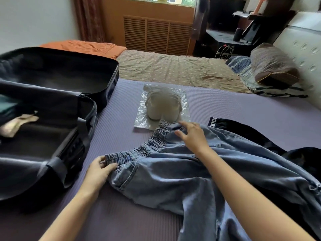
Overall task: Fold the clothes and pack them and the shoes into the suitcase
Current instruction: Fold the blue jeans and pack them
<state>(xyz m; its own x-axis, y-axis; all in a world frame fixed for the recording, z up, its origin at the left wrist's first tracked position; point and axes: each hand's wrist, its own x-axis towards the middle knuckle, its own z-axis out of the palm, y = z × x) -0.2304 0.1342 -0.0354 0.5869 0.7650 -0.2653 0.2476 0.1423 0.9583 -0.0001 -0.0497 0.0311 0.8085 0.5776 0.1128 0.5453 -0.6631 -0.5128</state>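
Soft blue denim jeans [173, 171] lie mid-frame on a ribbed purple mat [121, 214], with the gathered elastic waistband toward 10 o'clock and the legs trailing toward 4. The left hand [99, 171] pinches the waistband's near end. The right hand [192, 136], fingers straight, lies at its far end. Just beyond at 12, pale rounded shoes [163, 108] sit in a crinkled clear bag [184, 94]. An open black suitcase [111, 79] lies at 9, and a black garment [243, 131] at 3.
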